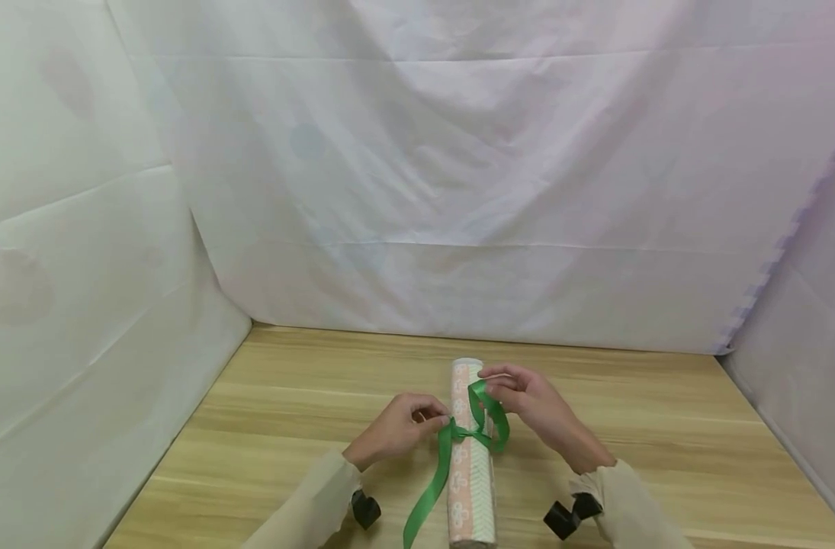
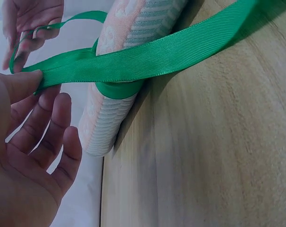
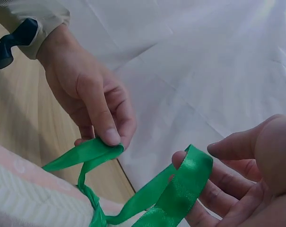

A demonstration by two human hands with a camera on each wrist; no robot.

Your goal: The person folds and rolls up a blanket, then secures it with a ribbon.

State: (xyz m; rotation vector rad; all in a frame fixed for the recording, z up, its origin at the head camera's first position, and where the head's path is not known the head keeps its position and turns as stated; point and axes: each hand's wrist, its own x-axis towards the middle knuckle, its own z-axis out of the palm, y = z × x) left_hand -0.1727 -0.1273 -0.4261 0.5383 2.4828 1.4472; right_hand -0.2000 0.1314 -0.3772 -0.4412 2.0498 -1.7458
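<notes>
A rolled-up patterned cloth (image 1: 470, 488), pink with pale green chevrons, lies lengthwise on the table. Round its middle goes a green satin ribbon (image 1: 432, 488), crossed on top. My left hand (image 1: 398, 428), on the roll's left side, pinches a folded bit of the ribbon between thumb and forefinger; a long tail hangs from there toward the front. At the right, my right hand (image 1: 537, 404) holds a raised loop of ribbon on its fingers. In the right wrist view a fingertip (image 3: 178, 158) pokes through this loop, with the thumb (image 3: 228, 145) at the ribbon's edge.
The wood-grain table (image 1: 307, 374) reaches back to a white cloth curtain (image 1: 417, 191). More white cloth hangs along the left (image 1: 81, 305) and right sides. Black straps (image 1: 365, 509) hang at both wrists below the beige sleeves (image 1: 314, 503).
</notes>
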